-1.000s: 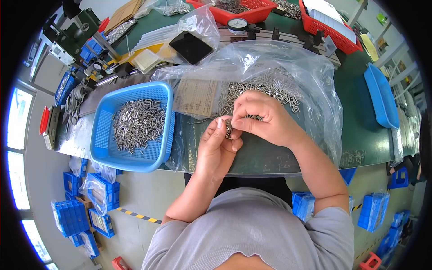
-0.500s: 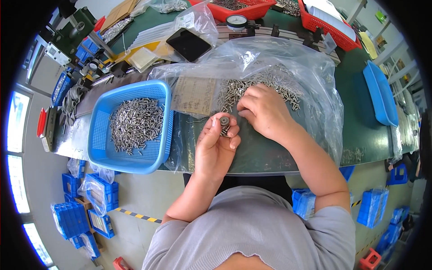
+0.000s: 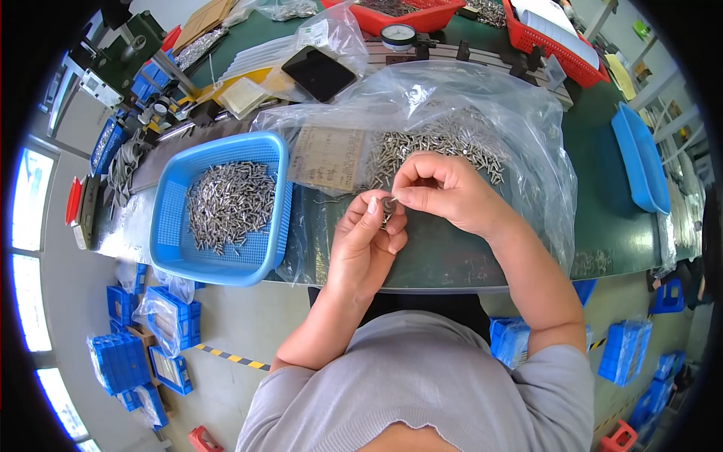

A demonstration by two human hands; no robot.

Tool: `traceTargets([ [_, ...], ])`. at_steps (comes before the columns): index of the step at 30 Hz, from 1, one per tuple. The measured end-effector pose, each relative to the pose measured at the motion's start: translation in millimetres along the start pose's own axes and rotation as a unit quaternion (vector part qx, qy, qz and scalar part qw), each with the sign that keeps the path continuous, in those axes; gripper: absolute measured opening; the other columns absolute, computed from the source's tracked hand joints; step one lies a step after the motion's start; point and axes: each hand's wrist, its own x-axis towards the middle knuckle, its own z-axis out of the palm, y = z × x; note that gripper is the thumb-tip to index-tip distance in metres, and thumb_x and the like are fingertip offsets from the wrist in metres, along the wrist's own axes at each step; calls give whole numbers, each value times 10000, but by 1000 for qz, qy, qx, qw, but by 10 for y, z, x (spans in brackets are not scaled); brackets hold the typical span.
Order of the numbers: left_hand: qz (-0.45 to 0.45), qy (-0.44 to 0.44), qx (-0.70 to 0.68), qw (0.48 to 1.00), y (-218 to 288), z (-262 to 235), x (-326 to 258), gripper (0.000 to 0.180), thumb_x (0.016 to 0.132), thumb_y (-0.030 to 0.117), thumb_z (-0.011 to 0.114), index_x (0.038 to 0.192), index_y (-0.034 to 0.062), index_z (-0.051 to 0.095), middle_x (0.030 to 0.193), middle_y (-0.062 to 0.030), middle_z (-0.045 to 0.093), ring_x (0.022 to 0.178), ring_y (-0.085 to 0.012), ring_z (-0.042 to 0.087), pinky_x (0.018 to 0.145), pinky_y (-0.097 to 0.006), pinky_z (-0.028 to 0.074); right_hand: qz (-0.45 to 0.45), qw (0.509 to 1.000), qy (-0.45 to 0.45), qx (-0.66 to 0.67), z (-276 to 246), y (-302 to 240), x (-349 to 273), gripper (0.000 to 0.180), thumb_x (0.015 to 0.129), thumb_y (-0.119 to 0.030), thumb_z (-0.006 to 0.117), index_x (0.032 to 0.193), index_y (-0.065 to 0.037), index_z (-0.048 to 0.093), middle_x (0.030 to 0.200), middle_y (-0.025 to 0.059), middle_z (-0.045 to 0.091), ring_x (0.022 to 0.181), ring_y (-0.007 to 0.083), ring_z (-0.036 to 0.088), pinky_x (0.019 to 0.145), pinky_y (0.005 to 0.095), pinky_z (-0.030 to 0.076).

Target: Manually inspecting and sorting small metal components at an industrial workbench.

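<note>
The left hand [image 3: 367, 245] pinches a small round metal part [image 3: 387, 206] between thumb and fingers, above the near edge of the green bench [image 3: 602, 211]. The right hand [image 3: 444, 192] meets it, fingertips pressed together on a thin pin at that part. Behind lies a clear plastic bag [image 3: 520, 128] of metal pins [image 3: 437, 143] (loosely heaped); left, a blue basket [image 3: 169, 248] holds more.

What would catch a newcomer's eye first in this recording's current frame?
The two hands meeting at the table's near edge: the left hand holds a small metal part that the right hand pinches from above. To their left stands a bright blue basket of small silvery metal pieces. Behind the hands lies a crumpled clear plastic bag with more such pieces spread on it.
</note>
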Motion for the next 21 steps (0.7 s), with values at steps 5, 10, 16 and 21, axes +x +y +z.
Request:
traceTargets([
  [5,-1,7,5,1000,-5,21,4,159,922,198,573,997,58,573,863,-19,589,716,-111,480,570,-236,383,-4,999,-4,-36,4,-35,-16,69,846,-85,632,846,-20,608,826,-4,534,761,73,513,701,232,412],
  [10,-3,27,11,1000,-8,26,3,160,915,207,585,979,60,582,839,-18,586,697,-108,473,550,-233,369,-26,994,3,-103,24,-52,-3,73,813,-86,660,844,-38,614,859,-7,540,799,87,517,705,238,415],
  [16,-45,-17,20,999,31,8,10,211,920,250,579,995,54,586,821,-25,567,685,-112,463,539,-239,354,-90,982,-10,-168,-1,18,9,120,755,-72,699,850,-57,625,889,6,554,838,115,528,720,254,419],
  [21,-28,22,21,999,4,52,1,255,947,288,526,1021,48,572,818,-35,549,699,-122,468,556,-243,375,-100,977,8,-190,-24,4,17,123,756,-70,699,859,-56,634,890,7,559,825,117,534,712,259,424],
])
